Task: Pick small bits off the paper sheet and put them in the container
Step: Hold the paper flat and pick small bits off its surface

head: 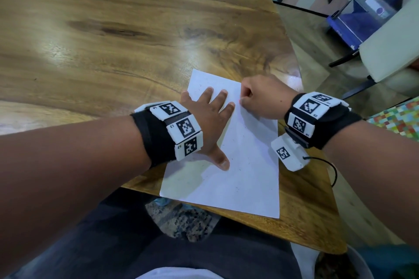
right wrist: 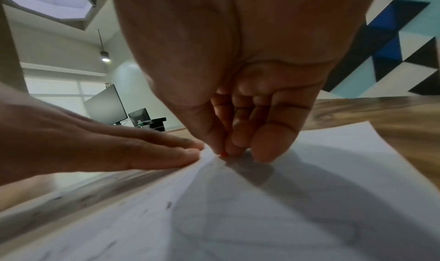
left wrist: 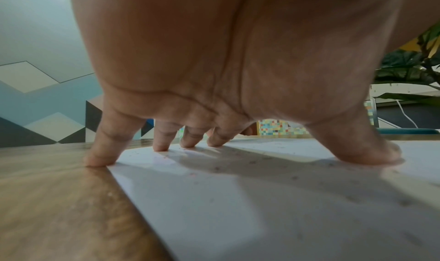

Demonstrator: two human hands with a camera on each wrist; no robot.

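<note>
A white paper sheet (head: 247, 165) lies near the table's near right corner, sprinkled with tiny dark specks (left wrist: 295, 177). My left hand (head: 209, 115) lies spread flat on the sheet's left part, straight fingers pressing it down, the little finger (left wrist: 100, 152) on the wood at the edge. My right hand (head: 251, 99) is curled at the sheet's far right edge. Its thumb and fingertips pinch a tiny red bit (right wrist: 223, 154) right at the paper surface, close to the left fingertips (right wrist: 190, 148). No container shows in any view.
The wooden table (head: 113, 41) stretches far to the left and back. Its right edge (head: 292, 56) drops to the floor beside a white chair (head: 390, 47) and a blue box (head: 353, 22). My lap sits under the near edge.
</note>
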